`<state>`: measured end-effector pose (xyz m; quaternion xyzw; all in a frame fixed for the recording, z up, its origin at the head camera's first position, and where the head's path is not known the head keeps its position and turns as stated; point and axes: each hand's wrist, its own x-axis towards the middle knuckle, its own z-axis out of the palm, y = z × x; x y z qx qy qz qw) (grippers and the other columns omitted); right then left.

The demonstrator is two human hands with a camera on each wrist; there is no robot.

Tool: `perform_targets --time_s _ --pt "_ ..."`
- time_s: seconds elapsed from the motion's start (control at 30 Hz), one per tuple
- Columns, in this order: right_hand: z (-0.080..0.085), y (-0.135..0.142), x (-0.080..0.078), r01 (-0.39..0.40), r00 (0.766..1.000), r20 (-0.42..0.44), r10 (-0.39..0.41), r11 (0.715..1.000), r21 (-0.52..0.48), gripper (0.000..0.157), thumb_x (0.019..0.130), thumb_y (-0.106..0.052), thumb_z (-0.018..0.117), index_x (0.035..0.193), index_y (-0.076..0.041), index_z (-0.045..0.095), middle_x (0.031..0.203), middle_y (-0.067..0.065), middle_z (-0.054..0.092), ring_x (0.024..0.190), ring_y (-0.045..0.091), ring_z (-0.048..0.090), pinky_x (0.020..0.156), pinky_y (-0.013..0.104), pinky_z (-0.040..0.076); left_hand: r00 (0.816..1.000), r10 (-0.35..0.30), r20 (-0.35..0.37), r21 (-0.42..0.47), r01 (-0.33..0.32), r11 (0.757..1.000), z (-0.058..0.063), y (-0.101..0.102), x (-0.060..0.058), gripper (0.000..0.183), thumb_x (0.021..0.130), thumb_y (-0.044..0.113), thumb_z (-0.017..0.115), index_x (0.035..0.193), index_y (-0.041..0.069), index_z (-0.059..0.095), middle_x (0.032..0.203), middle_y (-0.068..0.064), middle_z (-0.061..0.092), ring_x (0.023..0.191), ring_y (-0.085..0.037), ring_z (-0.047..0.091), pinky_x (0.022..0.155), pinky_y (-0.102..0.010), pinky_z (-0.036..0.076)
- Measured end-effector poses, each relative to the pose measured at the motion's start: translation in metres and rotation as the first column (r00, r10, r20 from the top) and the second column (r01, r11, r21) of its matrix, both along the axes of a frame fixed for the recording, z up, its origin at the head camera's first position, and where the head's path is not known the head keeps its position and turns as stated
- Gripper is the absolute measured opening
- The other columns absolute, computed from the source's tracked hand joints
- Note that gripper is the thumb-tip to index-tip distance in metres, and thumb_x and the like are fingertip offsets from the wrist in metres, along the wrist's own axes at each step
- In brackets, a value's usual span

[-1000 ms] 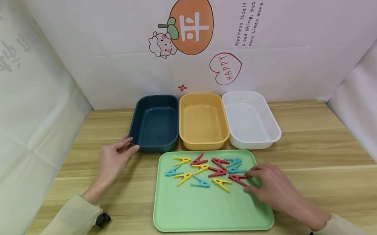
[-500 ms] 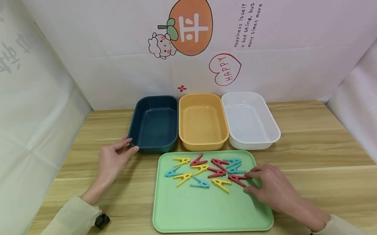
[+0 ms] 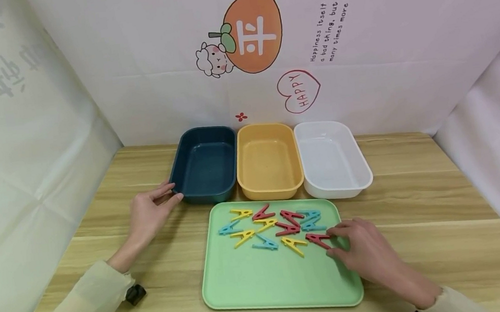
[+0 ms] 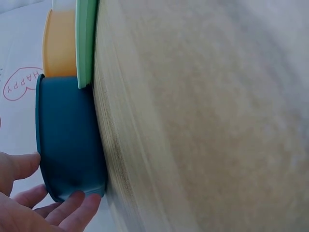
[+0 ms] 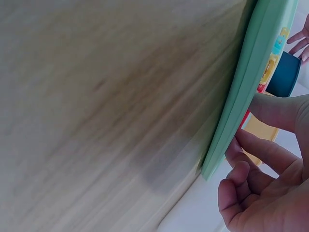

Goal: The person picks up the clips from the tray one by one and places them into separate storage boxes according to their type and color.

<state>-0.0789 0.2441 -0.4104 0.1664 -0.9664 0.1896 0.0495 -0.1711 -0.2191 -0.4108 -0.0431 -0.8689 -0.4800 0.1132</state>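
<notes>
At the tray's right side, my right hand [image 3: 365, 250] pinches the spread legs of a red clothespin [image 3: 317, 240] between thumb and fingers. The clothespin lies low over the light green tray [image 3: 280, 283]; in the right wrist view the fingers and tray rim hide most of it. Several other red, yellow and blue clothespins [image 3: 292, 245] lie on the tray's far half, a few touching or overlapping. Over at the left, fairly straight fingers of my left hand [image 3: 147, 213] touch the near-left corner of a dark blue bin [image 3: 209, 198]. The left wrist view puts the thumb at its rim.
Right of the blue bin stand a yellow bin [image 3: 272, 194] and a white bin [image 3: 339, 192], side by side behind the tray. All rest on a wood-grain table [image 3: 169, 304]. A white printed cloth [image 3: 158, 99] rises behind, with cloth at both sides too.
My right hand has shifted slightly to the right, and the red clothespin has come with it, a little away from the neighbouring blue one. The left hand stays at the bin.
</notes>
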Motion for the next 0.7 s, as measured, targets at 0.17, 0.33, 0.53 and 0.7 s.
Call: perform_targets --time_s 0.17,0.33,0.53,0.7 --pt "-0.0005 -0.0005 -0.0006 0.001 1.0 0.004 -0.001 1.0 -0.001 0.032 0.075 -0.014 0.097 0.103 -0.008 0.084 0.103 0.004 0.077 0.092 0.026 0.065 0.078 0.047 0.057 1.0 -0.002 0.012 0.037 0.002 0.999 0.0 -0.0006 0.0006 0.044 0.098 0.022 0.08 0.133 -0.003 0.071 0.146 -0.021 0.059 0.114 -0.035 0.071 0.073 -0.009 0.054" --pt "0.0001 0.0002 -0.0002 0.014 1.0 0.017 -0.014 1.0 0.006 0.033 0.075 -0.013 0.097 0.104 -0.007 0.084 0.104 0.006 0.076 0.092 0.027 0.065 0.077 0.048 0.057 1.0 -0.001 0.016 0.041 0.0 0.999 0.0 -0.0006 0.0002 0.044 0.097 0.024 0.081 0.132 -0.002 0.072 0.146 -0.02 0.059 0.114 -0.034 0.071 0.074 -0.009 0.054" --pt "0.0004 0.0006 -0.0011 0.017 0.999 0.034 -0.017 1.0 0.004 0.035 0.075 -0.015 0.097 0.106 -0.007 0.084 0.107 0.007 0.076 0.096 0.03 0.066 0.082 0.052 0.058 1.0 0.005 0.015 0.037 -0.006 0.999 0.0002 -0.0011 0.0006 0.044 0.097 0.023 0.081 0.131 -0.002 0.072 0.145 -0.021 0.06 0.112 -0.035 0.072 0.068 -0.012 0.057" --pt "-0.0007 0.0015 -0.0025 0.013 0.998 0.057 -0.012 1.0 -0.008 0.035 0.075 -0.014 0.097 0.106 -0.005 0.084 0.105 0.006 0.074 0.095 0.029 0.066 0.081 0.052 0.058 1.0 0.014 0.02 0.026 -0.015 1.0 0.0 -0.0012 0.0002 0.043 0.096 0.024 0.082 0.131 -0.001 0.073 0.144 -0.02 0.06 0.11 -0.034 0.072 0.064 -0.015 0.057"
